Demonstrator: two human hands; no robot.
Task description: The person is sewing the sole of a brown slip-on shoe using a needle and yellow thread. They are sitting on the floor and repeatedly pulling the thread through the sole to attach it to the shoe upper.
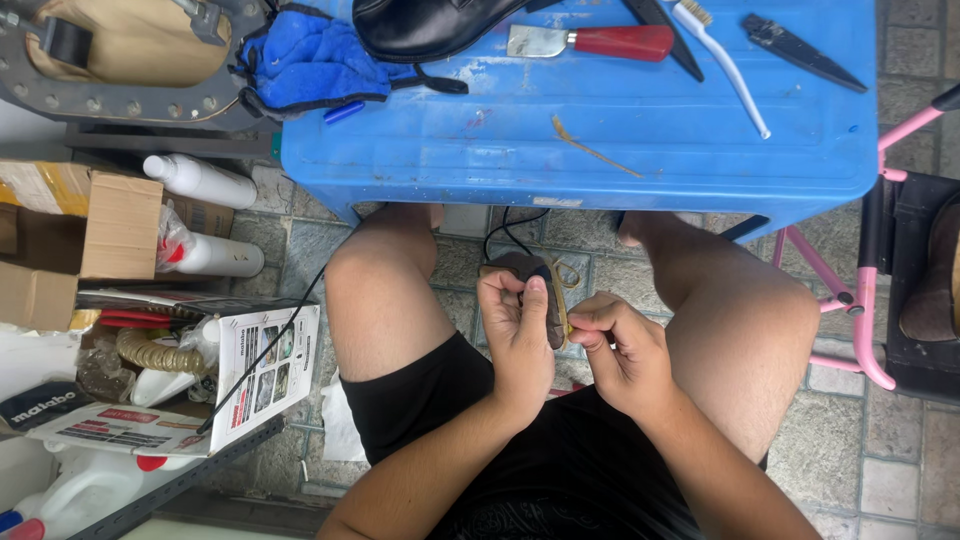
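Between my bare knees I hold a small dark brown piece of leather (553, 312) with a tan strip along its edge. My left hand (517, 330) grips it from the left, thumb pressed on its top. My right hand (620, 345) pinches the tan strip (566, 300) at the piece's right edge. A black cord (505, 232) runs down from under the blue table to the piece. Most of the leather is hidden behind my fingers.
A blue plastic table (640, 130) ahead carries a black shoe (420, 25), a red-handled knife (590, 42), a white brush (720, 60), a dark blade (800, 50) and a blue cloth (310, 60). Cardboard boxes (110, 225), white bottles (205, 180) left; pink stool frame (860, 290) right.
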